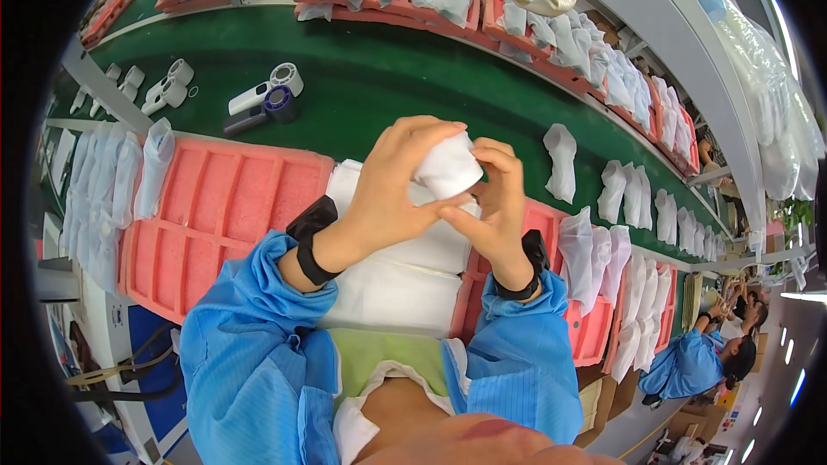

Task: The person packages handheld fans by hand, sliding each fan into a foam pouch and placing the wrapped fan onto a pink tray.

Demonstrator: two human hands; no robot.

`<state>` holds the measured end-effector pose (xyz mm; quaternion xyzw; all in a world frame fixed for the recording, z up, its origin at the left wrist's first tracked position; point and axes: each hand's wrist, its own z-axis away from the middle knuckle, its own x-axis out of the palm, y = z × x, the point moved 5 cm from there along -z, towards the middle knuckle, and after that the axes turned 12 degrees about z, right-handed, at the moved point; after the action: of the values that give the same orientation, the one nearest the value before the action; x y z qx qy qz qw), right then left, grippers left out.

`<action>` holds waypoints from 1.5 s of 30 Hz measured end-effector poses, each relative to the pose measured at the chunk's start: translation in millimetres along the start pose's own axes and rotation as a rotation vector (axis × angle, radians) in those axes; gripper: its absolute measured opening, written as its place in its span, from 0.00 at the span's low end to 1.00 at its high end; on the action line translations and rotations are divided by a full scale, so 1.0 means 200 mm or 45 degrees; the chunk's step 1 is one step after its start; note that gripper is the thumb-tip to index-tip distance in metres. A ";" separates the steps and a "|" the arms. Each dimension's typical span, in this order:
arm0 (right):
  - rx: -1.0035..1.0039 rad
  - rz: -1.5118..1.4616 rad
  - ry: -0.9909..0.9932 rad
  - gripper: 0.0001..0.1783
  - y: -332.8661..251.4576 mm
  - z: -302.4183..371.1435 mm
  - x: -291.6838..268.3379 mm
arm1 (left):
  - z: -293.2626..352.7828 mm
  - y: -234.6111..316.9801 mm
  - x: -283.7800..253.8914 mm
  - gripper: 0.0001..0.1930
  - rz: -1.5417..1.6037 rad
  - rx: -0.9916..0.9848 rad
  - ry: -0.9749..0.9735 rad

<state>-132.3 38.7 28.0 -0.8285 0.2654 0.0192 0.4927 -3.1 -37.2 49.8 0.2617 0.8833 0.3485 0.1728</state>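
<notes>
My left hand [392, 181] is closed around the left side of a white wrapped bundle [449, 165], with its fingers bent over the top. From the other side my right hand [497, 207] grips it, thumb low and fingers curled near the upper edge. The bundle has a rounded, soft-looking white covering; what lies inside is hidden. Below my hands is a stack of white bags or sheets [392, 297], resting between pink trays. Black bands circle both wrists.
Left of the stack lies a pink compartment tray [234, 181]; wrapped items [155, 168] rest at its left end. White and dark round-headed handheld devices [280, 103] lie on the green belt [362, 69]. Wrapped pieces [561, 164] stand along it rightward. A person in blue [689, 362] works further right.
</notes>
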 end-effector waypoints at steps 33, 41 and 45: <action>0.398 0.595 -0.104 0.25 0.13 0.00 0.02 | 0.04 -0.03 -0.12 0.11 -0.130 0.013 0.326; 0.349 0.352 0.000 0.27 0.07 0.01 -0.01 | 0.05 -0.06 -0.12 0.10 0.135 -0.233 0.374; 0.264 0.350 0.007 0.27 0.06 0.00 -0.04 | 0.03 -0.11 -0.13 0.09 0.281 -0.236 0.363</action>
<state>-143.7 37.9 20.4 -0.7292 0.3783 0.0567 0.5675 12.1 -62.8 32.6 0.2878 0.8289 0.4786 0.0303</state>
